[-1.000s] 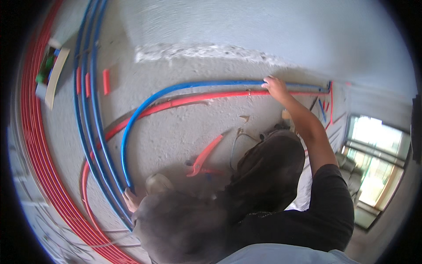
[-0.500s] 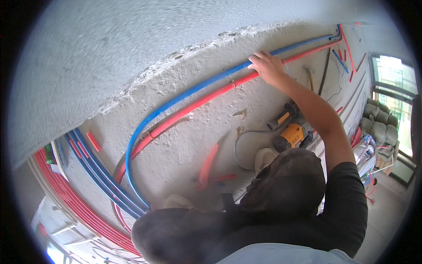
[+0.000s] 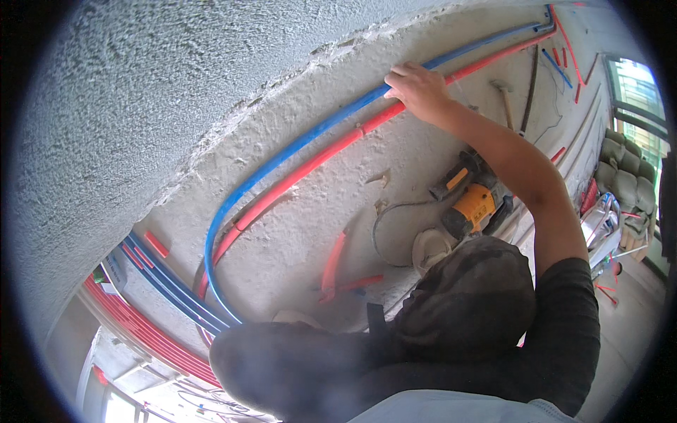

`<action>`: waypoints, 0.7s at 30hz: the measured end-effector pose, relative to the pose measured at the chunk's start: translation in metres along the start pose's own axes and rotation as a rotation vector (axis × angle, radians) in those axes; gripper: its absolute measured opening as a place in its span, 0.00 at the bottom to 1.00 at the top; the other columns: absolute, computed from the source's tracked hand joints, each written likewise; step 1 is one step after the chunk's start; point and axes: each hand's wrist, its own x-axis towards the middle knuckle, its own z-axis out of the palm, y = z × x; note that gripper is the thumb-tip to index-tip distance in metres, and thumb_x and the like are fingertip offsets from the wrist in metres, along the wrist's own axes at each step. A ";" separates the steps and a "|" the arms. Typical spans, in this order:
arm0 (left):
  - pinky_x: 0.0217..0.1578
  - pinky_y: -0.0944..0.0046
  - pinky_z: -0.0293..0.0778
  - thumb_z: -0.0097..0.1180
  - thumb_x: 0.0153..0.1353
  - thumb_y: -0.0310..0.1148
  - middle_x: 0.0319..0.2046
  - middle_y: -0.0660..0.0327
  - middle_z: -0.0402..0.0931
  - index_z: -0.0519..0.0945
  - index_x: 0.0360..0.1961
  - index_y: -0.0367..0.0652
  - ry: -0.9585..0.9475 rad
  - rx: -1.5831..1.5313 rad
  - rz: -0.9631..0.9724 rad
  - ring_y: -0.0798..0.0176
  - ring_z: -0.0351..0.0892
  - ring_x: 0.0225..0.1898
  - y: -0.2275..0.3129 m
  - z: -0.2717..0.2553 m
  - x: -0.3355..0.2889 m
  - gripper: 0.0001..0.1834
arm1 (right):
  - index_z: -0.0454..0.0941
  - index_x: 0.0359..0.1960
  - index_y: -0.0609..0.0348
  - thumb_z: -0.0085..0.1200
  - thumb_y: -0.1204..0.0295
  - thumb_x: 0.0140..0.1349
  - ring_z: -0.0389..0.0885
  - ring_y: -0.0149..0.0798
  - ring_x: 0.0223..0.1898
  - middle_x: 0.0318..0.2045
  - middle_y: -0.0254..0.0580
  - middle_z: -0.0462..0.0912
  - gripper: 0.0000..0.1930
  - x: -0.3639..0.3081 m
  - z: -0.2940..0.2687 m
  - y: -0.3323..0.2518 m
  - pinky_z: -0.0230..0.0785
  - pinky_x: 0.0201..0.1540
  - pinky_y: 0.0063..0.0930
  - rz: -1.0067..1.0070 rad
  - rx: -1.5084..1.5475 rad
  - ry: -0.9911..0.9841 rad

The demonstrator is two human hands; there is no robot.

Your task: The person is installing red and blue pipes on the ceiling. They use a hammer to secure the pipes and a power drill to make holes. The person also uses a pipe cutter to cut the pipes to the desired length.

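Observation:
My right hand (image 3: 416, 90) reaches out from a short black sleeve, its fingers bent over a long blue pipe (image 3: 317, 130). A red pipe (image 3: 303, 169) runs beside it, nearer to me, passing under or just past my wrist; a small clip (image 3: 360, 130) sits on it. Both pipes lie on rough grey concrete along the foot of a chipped wall (image 3: 197, 84) and curve round toward me at the left. My left hand is hidden. Dark clothing and a rounded, dusty dark shape (image 3: 465, 296) cover the lower middle.
A yellow-and-black power tool (image 3: 474, 208) with a grey cord lies under my forearm. Beyond it is a hammer (image 3: 503, 99). Short red pipe pieces (image 3: 333, 264) are scattered about. Bundled blue pipes (image 3: 173, 278) and red pipes (image 3: 141, 324) lie at left. Stacked sacks (image 3: 624, 169) stand near the window.
The view has shifted and turned slightly, so the near wall fills more of the left side. My right hand stays on the blue pipe.

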 end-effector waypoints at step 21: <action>0.33 0.44 0.76 0.64 0.63 0.38 0.31 0.48 0.82 0.76 0.36 0.43 -0.027 -0.611 -0.061 0.38 0.83 0.33 0.042 -0.027 -0.114 0.12 | 0.77 0.48 0.60 0.53 0.59 0.76 0.80 0.66 0.49 0.49 0.57 0.80 0.15 0.021 0.010 0.040 0.73 0.49 0.58 -0.148 -0.249 -0.391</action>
